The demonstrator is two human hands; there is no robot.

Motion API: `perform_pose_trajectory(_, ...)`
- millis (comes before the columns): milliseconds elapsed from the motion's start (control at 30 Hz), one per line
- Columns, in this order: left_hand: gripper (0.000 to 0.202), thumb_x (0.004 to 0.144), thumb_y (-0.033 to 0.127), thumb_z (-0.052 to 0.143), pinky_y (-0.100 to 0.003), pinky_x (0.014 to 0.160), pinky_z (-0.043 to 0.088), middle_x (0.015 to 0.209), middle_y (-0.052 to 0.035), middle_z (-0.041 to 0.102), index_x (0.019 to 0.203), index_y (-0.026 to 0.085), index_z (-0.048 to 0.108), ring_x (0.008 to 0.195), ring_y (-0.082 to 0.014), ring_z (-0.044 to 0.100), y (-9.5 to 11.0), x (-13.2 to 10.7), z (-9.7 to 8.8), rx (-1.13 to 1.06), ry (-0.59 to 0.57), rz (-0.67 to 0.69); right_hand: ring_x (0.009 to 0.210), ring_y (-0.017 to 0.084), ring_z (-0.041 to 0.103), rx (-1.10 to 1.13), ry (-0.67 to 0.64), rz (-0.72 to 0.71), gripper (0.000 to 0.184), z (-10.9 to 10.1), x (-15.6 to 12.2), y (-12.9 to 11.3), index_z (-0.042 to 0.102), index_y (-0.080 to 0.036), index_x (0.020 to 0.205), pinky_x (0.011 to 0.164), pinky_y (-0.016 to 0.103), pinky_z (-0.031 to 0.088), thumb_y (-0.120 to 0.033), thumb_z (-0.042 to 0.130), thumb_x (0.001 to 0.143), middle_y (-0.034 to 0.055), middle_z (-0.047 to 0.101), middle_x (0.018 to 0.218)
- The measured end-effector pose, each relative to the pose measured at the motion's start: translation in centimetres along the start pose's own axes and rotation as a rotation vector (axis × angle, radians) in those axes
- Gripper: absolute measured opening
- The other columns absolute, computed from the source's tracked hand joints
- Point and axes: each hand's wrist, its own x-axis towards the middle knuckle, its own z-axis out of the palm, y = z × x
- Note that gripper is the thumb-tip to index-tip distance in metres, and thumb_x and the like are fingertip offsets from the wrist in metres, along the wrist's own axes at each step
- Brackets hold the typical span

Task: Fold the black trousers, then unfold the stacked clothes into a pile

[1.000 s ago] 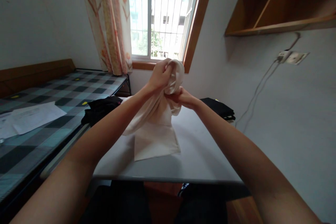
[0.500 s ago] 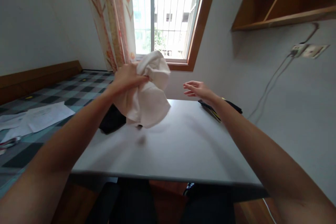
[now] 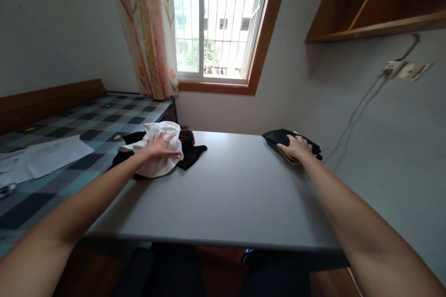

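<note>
My left hand (image 3: pixel 160 145) lies flat with fingers spread on a bunched white cloth (image 3: pixel 157 163). The cloth rests on dark clothes (image 3: pixel 190 151) at the far left of the grey table (image 3: pixel 230 195). My right hand (image 3: pixel 297 147) rests on a folded black garment (image 3: pixel 282 137) at the table's far right, fingers curved over it. Something yellow shows under that garment's edge.
A bed with a checked cover (image 3: pixel 69 144) and white papers (image 3: pixel 45 154) stands along the left. A window (image 3: pixel 216 18) with a patterned curtain (image 3: pixel 146 28) is ahead. A wooden shelf (image 3: pixel 376 4) and a wall socket with cable (image 3: pixel 400 70) are on the right wall.
My left hand carried the white cloth down from in front of me and set it on the dark clothes at the left. My right hand let go of it and moved onto the black garment.
</note>
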Motion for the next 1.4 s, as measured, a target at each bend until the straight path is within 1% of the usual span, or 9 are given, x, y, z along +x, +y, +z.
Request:
perform_pose_trajectory(167,0.101,0.069,0.076,0.058,-0.062,0.109,0.016,0.16,-0.0142,0.013,0.152,0.03,0.024,0.143,-0.0478,0.01,0.1,-0.5,2.8,0.09,-0.003,-0.031,0.13,0.039,0.042,-0.118,-0.121,0.052,0.086,1.1,-0.6,1.4,0.034,-0.017,0.148,0.102,0.056,0.034,-0.063,0.057,0.079,0.0234,0.04,0.145)
perform_pose_trajectory(333,0.097,0.071,0.076,0.055,-0.061,0.108,0.018,0.159,-0.0134,0.016,0.152,0.03,0.025,0.143,-0.0462,0.011,-0.5,-0.1,3.0,0.104,0.03,-0.012,0.118,0.034,0.055,-0.165,-0.072,0.044,0.043,0.8,-1.4,1.1,0.059,-0.018,0.128,0.094,0.05,0.041,-0.034,0.043,0.091,0.0204,0.057,0.13)
perform_pose_trajectory(533,0.097,0.07,0.075,0.058,-0.065,0.107,0.014,0.157,-0.0179,0.022,0.15,0.027,0.032,0.14,-0.0502,0.015,0.1,-0.2,2.2,0.122,0.029,-0.014,0.101,0.032,0.065,0.033,0.149,-0.032,0.04,-2.8,-1.8,-1.9,0.066,-0.014,0.114,0.087,0.045,0.046,-0.03,0.037,0.093,0.0226,0.069,0.106)
perform_pose_trajectory(700,0.073,0.082,0.062,0.055,-0.063,0.11,0.013,0.145,-0.0194,0.043,0.139,0.019,0.05,0.137,-0.0433,0.031,5.2,-0.9,0.7,0.02,0.234,0.186,0.091,0.026,0.064,0.708,0.219,-0.329,0.031,-6.7,-2.3,-8.0,0.067,-0.016,0.094,0.08,0.037,0.05,-0.04,0.049,0.088,0.0112,0.07,0.093)
perform_pose_trajectory(833,0.058,0.089,0.051,0.051,-0.042,0.106,0.038,0.133,-0.0135,0.057,0.136,0.018,0.051,0.124,-0.0281,0.052,11.1,-2.0,0.3,-0.323,0.136,0.57,0.073,0.018,0.062,1.357,-0.033,-0.427,0.035,-9.5,-3.9,-13.0,0.061,-0.02,0.096,0.065,0.034,0.054,-0.053,0.054,0.085,0.002,0.065,0.078)
perform_pose_trajectory(967,0.07,0.079,0.043,0.067,-0.043,0.106,0.038,0.133,-0.0122,0.057,0.141,0.02,0.044,0.123,-0.0287,0.052,14.4,-1.9,0.4,-0.55,0.3,0.545,0.079,0.018,0.063,1.587,-0.138,-0.468,0.034,-11.2,-5.3,-15.1,0.059,-0.022,0.101,0.068,0.033,0.056,-0.052,0.054,0.087,0.0016,0.065,0.083)
perform_pose_trajectory(1100,0.052,0.079,0.03,0.066,-0.04,0.098,0.046,0.121,-0.0077,0.064,0.129,0.022,0.055,0.11,-0.0261,0.061,14.6,-1.1,0.7,-0.612,0.235,0.502,0.077,0.018,0.065,1.362,-0.149,-0.315,0.028,-9.9,-4.7,-13.4,0.06,-0.019,0.103,0.068,0.034,0.057,-0.042,0.051,0.09,0.005,0.068,0.084)
perform_pose_trajectory(1233,0.036,0.078,0.021,0.063,-0.037,0.093,0.048,0.108,-0.0066,0.065,0.114,0.02,0.065,0.102,-0.0243,0.062,13.8,-1.4,1.6,-0.477,0.177,0.56,0.085,0.021,0.066,0.643,-0.05,-0.198,0.021,-6.8,-3.8,-10.3,0.066,-0.015,0.101,0.079,0.033,0.053,-0.019,0.06,0.082,0.0106,0.07,0.092)
perform_pose_trajectory(1400,0.045,0.072,0.006,0.06,-0.041,0.092,0.046,0.111,-0.0095,0.059,0.114,0.02,0.066,0.101,-0.0256,0.056,14.1,-3.4,2.7,-0.185,0.21,0.679,0.092,0.018,0.065,0.363,-0.218,-0.624,0.032,-4.4,-5.4,-10.5,0.068,-0.019,0.112,0.085,0.029,0.049,-0.014,0.061,0.08,0.0082,0.069,0.11)
